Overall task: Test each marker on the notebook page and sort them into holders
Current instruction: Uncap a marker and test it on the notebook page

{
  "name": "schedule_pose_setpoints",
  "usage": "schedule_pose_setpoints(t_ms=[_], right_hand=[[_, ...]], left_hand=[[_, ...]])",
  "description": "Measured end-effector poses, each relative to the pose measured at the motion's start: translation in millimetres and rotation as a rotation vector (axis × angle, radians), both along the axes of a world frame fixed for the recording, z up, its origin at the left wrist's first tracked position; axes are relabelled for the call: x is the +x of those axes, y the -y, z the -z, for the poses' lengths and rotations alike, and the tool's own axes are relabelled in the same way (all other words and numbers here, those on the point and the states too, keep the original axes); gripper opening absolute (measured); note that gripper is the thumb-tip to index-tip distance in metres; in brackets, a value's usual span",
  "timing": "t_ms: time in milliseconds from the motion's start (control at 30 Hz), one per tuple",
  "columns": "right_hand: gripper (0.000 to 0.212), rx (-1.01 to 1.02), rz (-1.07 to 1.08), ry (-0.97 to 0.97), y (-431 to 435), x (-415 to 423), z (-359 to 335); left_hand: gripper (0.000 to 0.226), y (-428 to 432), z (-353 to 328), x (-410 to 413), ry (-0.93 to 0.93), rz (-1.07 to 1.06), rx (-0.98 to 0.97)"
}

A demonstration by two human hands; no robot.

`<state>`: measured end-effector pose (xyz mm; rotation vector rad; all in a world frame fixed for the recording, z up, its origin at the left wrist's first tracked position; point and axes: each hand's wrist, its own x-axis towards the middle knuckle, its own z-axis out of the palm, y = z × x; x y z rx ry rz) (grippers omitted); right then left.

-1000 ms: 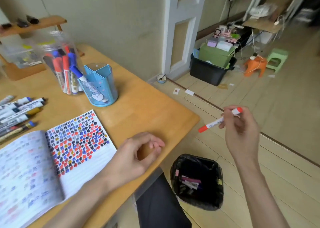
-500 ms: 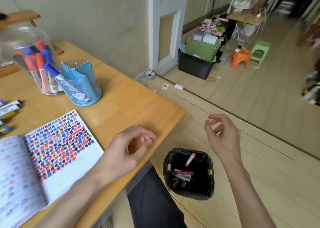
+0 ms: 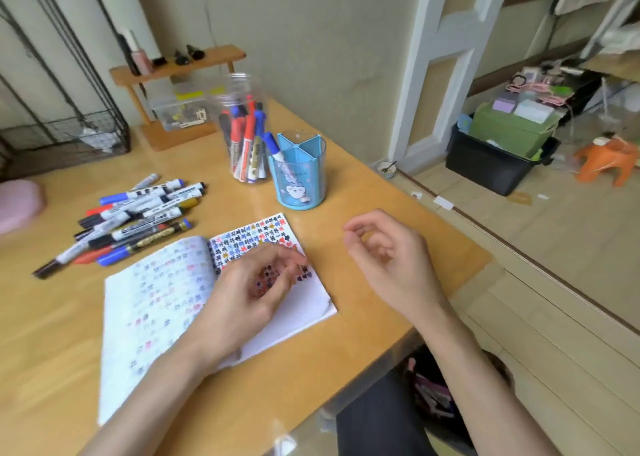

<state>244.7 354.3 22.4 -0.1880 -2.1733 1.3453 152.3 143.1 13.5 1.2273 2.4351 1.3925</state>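
**Both hands empty above the desk**

The open notebook [image 3: 156, 299] lies on the table [image 3: 52, 351]. Loose markers [image 3: 131, 220] are heaped to its left, and the clear jar [image 3: 242, 133] and blue holder [image 3: 301, 175] stand behind it. The red marker held a second ago is gone from the right hand [image 3: 388, 265], which has come back over the table just right of the page, fingers loosely curled and empty. The left hand [image 3: 246, 293] has shifted over the right page, fingers slack, gripping nothing.
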Motion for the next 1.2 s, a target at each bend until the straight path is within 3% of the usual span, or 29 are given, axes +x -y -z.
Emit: schedule_pose_setpoints(t_ms=[133, 233, 367, 533, 800, 900, 1033, 1100, 1200], right_hand=[[0.008, -0.02, -0.224, 0.064, 48.7, -48.9, 6.2], [0.006, 0.014, -0.336, 0.109, 78.2, -78.1, 11.7], [0.007, 0.022, -0.385, 0.141, 99.7, -97.8, 17.9], [0.01, 0.069, -0.369, 0.162, 106.4, -102.4, 23.5], [0.009, 0.05, -0.369, 0.196, 110.0, -105.5, 29.5], [0.007, -0.007, -0.381, 0.2, 110.3, -103.3, 28.9], [0.019, -0.139, -0.387, 0.189, 111.8, -102.6, 25.3], [0.027, -0.204, -0.412, 0.163, 115.2, -102.0, 21.4], [0.035, -0.326, -0.416, 0.129, 114.9, -99.0, 16.9]], left_hand=[[0.019, 48.8, 4.9, -28.7, -0.028, -0.168, -0.014], [0.018, 84.8, 13.7, -51.3, -0.16, -0.299, -0.07], [0.032, 125.0, 29.7, -88.9, -0.383, -0.659, -0.248], [0.033, 157.5, 48.0, -109.6, -0.393, -0.923, -0.442], [0.011, 159.6, 54.4, -115.0, -0.381, -0.878, -0.32], [0.007, 149.1, 37.0, -101.0, -0.322, -0.859, -0.152], [0.003, 114.6, 8.0, -64.1, 0.019, -0.494, 0.216], [0.005, 96.9, 5.0, -46.1, -0.015, -0.327, 0.17], [0.022, 86.3, 8.6, -32.5, -0.018, -0.245, 0.074]])
